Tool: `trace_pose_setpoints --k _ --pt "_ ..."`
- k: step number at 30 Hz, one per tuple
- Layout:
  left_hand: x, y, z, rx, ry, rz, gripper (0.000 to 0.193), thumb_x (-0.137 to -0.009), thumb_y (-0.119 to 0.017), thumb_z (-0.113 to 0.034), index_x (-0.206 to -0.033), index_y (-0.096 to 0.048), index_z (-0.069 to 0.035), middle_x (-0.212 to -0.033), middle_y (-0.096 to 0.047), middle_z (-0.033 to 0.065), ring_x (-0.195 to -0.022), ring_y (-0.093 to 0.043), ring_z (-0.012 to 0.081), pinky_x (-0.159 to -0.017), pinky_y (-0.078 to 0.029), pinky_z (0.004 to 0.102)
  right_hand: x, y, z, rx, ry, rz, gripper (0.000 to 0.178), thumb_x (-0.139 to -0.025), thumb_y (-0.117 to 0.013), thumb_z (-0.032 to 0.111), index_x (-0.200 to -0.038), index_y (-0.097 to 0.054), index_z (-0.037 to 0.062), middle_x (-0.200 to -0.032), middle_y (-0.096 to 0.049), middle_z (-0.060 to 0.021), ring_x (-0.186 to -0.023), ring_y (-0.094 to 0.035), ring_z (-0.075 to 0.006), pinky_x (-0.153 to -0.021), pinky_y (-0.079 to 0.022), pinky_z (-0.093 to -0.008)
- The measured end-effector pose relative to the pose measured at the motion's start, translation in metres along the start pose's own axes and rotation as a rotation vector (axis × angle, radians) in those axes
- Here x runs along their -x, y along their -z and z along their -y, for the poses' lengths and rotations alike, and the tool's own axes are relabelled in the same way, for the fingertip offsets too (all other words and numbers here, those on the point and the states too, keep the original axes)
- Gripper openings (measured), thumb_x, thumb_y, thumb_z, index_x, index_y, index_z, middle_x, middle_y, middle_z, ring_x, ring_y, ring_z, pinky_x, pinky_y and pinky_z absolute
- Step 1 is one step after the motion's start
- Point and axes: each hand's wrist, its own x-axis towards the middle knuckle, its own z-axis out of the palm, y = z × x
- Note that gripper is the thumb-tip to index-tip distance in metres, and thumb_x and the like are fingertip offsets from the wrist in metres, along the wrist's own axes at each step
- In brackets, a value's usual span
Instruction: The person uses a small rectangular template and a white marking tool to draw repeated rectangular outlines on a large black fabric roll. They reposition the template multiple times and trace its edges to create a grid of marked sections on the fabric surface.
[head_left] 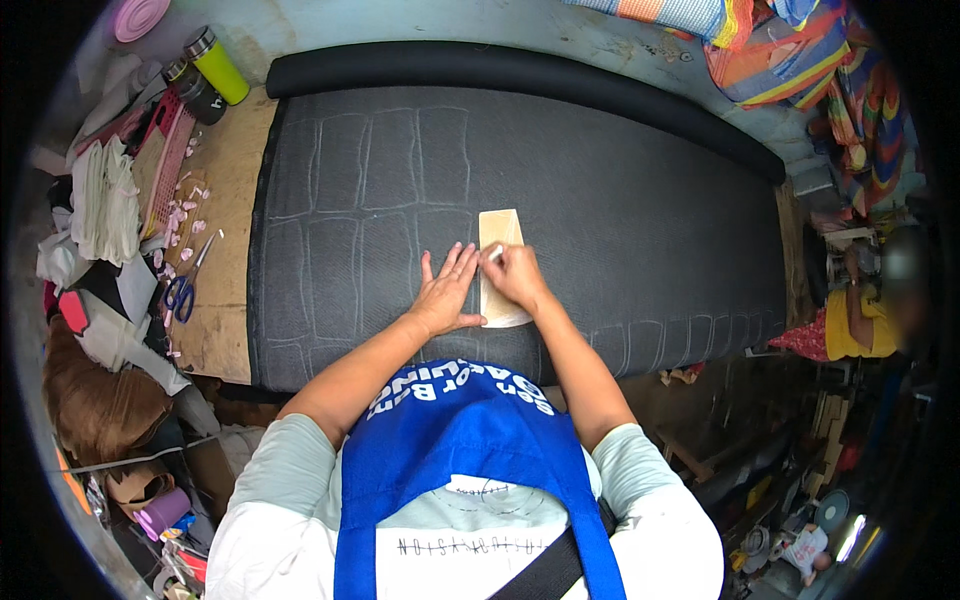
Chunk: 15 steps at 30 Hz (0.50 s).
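Observation:
A large dark grey sheet of material lies spread over the table, with pale outlines of shapes drawn on it. A tan cardboard template rests on the sheet near the middle. My left hand presses flat on the sheet at the template's left edge, fingers spread. My right hand lies on the template and pinches a small white piece of chalk at the template's left edge.
A black roll lies along the sheet's far edge. Blue-handled scissors, pink scraps, a pink basket and bottles sit on the wooden tabletop at left. Another person sits at the right.

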Motion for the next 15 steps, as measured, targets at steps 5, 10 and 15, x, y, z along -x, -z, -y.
trace_pose_setpoints --k 5,10,15 --pt "-0.001 0.008 -0.004 -0.067 -0.056 0.154 0.093 -0.064 -0.073 -0.048 -0.139 -0.031 -0.013 -0.148 -0.020 0.0062 -0.139 -0.004 0.0289 -0.101 0.003 0.0682 -0.064 -0.002 -0.003 -0.144 0.043 -0.214 0.010 -0.076 -0.062 0.011 -0.076 -0.064 0.0009 -0.061 -0.060 -0.0183 -0.054 -0.061 -0.0290 -0.053 -0.047 -0.0377" --pt "0.000 0.015 -0.010 -0.055 -0.027 0.149 0.089 -0.064 -0.073 -0.046 -0.137 -0.035 -0.014 -0.148 -0.022 0.0041 -0.139 -0.006 0.0276 -0.102 0.003 0.0673 -0.071 -0.010 -0.009 -0.095 -0.035 -0.320 0.009 -0.076 -0.062 0.008 -0.077 -0.065 0.0000 -0.068 -0.065 -0.0157 -0.059 -0.064 -0.0228 -0.057 -0.049 -0.0323" --pt "0.000 0.015 -0.010 -0.057 -0.017 0.135 0.089 -0.063 -0.074 -0.045 -0.137 -0.035 -0.014 -0.148 -0.022 0.0029 -0.139 -0.007 0.0271 -0.103 0.002 0.0660 -0.059 0.005 -0.026 -0.041 -0.240 -0.622 0.009 -0.075 -0.063 0.009 -0.078 -0.066 0.0007 -0.068 -0.064 -0.0194 -0.064 -0.066 -0.0289 -0.061 -0.051 -0.0351"
